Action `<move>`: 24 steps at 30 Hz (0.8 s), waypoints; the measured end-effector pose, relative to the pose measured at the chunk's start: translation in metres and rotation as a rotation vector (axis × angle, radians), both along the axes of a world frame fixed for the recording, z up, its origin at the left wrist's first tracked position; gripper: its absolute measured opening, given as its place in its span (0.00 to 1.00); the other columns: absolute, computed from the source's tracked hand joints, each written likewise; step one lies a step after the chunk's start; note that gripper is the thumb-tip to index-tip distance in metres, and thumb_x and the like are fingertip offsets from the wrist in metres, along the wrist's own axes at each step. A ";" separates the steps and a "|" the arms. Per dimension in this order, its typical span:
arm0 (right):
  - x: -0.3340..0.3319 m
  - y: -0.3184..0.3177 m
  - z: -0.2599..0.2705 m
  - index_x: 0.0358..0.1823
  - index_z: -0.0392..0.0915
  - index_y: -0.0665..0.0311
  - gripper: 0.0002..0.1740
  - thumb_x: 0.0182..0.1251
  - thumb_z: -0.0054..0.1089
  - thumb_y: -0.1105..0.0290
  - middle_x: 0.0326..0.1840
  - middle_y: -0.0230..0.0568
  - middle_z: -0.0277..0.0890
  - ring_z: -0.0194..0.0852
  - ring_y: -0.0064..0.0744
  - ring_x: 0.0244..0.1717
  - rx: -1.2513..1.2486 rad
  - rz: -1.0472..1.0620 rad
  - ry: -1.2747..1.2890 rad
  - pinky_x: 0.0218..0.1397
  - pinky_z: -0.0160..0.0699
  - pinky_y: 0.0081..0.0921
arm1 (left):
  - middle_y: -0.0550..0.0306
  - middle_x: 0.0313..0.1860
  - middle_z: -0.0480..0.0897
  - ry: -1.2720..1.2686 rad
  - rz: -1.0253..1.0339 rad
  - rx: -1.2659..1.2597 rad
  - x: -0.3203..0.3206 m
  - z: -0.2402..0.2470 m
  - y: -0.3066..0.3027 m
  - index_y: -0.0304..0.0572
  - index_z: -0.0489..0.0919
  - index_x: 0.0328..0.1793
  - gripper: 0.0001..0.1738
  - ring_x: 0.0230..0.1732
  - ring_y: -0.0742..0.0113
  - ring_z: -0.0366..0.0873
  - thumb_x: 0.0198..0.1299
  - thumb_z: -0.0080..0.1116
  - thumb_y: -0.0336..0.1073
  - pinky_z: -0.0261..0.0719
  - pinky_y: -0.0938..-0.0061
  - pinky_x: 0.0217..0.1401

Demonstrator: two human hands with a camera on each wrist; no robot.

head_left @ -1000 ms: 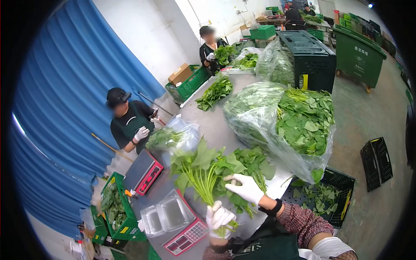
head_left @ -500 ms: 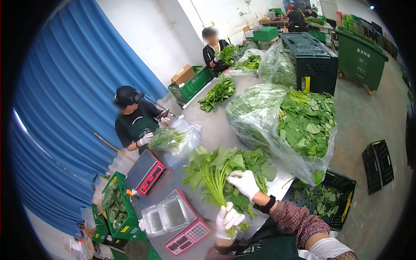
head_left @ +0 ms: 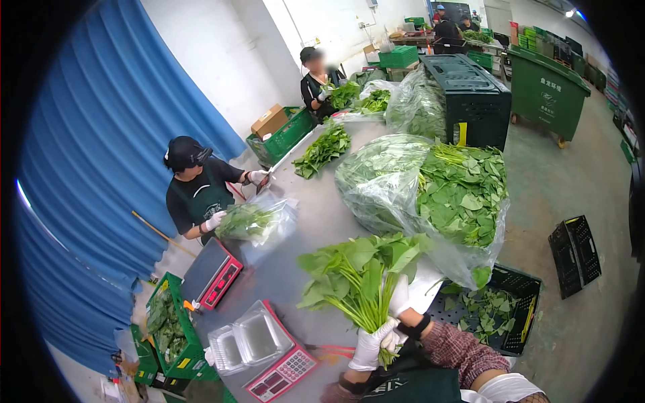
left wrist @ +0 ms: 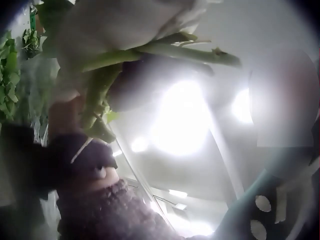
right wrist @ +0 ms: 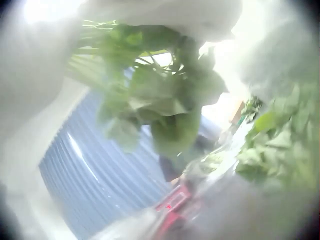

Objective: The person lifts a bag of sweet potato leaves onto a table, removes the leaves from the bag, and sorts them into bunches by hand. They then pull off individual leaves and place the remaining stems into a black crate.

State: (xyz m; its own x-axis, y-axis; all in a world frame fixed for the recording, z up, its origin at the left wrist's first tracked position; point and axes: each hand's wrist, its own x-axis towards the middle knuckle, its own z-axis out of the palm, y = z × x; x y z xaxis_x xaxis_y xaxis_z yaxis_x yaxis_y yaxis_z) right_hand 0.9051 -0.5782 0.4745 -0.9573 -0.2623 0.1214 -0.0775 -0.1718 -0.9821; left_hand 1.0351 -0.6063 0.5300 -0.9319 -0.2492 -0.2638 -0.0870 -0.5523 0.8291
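Note:
In the head view my gloved left hand grips a bunch of leafy greens by its lower stems, leaves fanned upward over the table. My gloved right hand holds the stems along the bunch's right side, its fingertips hidden behind the leaves. Cut stem ends stick out below the left glove in the left wrist view. The right wrist view is blurred; white glove borders the hanging leaves there.
A red-edged scale carries clear clamshell boxes; a second scale sits beyond. A large plastic bag of greens lies right, above a black crate. Across the table, a person handles bagged greens.
My right hand has closed in beside the left, and the greens that lay beside the held bunch now merge with it. The bunch has shifted right. Across the table, the person's arm has reached out.

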 end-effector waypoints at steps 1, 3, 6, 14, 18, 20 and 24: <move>-0.002 0.013 -0.010 0.33 0.81 0.66 0.09 0.57 0.59 0.68 0.25 0.40 0.78 0.73 0.26 0.22 0.279 0.115 0.213 0.27 0.71 0.25 | 0.66 0.11 0.66 -0.013 0.014 0.023 0.000 -0.001 -0.002 0.36 0.73 0.35 0.09 0.11 0.74 0.64 0.59 0.57 0.35 0.67 0.76 0.22; -0.003 0.046 -0.001 0.33 0.82 0.60 0.09 0.56 0.60 0.63 0.25 0.41 0.79 0.78 0.33 0.23 0.503 0.356 0.412 0.28 0.74 0.26 | 0.66 0.11 0.66 -0.022 0.069 -0.017 -0.002 0.003 -0.007 0.36 0.73 0.35 0.08 0.11 0.73 0.65 0.58 0.58 0.34 0.67 0.76 0.22; -0.010 0.124 0.017 0.30 0.84 0.56 0.11 0.51 0.62 0.58 0.22 0.38 0.79 0.78 0.36 0.22 0.618 0.405 0.513 0.28 0.76 0.25 | 0.63 0.12 0.67 -0.016 0.163 -0.082 -0.002 0.000 -0.023 0.35 0.74 0.35 0.07 0.13 0.71 0.68 0.57 0.59 0.31 0.69 0.76 0.21; -0.038 0.194 0.009 0.47 0.77 0.59 0.25 0.53 0.59 0.50 0.37 0.43 0.78 0.77 0.42 0.40 1.185 0.225 0.400 0.43 0.74 0.31 | 0.60 0.18 0.73 -0.048 0.274 -0.226 -0.007 -0.013 -0.041 0.31 0.76 0.41 0.09 0.18 0.71 0.72 0.57 0.58 0.30 0.74 0.76 0.24; -0.010 0.102 0.017 0.53 0.73 0.63 0.23 0.61 0.51 0.56 0.41 0.49 0.77 0.76 0.46 0.44 0.539 0.374 0.258 0.49 0.73 0.33 | 0.60 0.19 0.74 -0.112 0.237 -0.278 -0.009 -0.019 -0.037 0.32 0.76 0.41 0.08 0.18 0.72 0.73 0.57 0.57 0.29 0.75 0.77 0.25; -0.002 0.062 0.002 0.53 0.71 0.66 0.23 0.65 0.45 0.57 0.43 0.52 0.76 0.74 0.47 0.46 0.695 0.424 0.951 0.50 0.72 0.34 | 0.60 0.20 0.75 -0.145 0.205 -0.314 -0.010 -0.028 -0.030 0.32 0.76 0.42 0.09 0.19 0.72 0.73 0.56 0.58 0.28 0.75 0.78 0.26; 0.031 0.011 0.030 0.47 0.71 0.67 0.20 0.66 0.44 0.58 0.40 0.54 0.74 0.72 0.51 0.44 0.416 0.559 0.439 0.47 0.71 0.38 | 0.58 0.40 0.77 -0.160 0.010 -0.575 0.012 -0.073 -0.046 0.36 0.74 0.48 0.20 0.42 0.67 0.75 0.47 0.65 0.26 0.75 0.75 0.42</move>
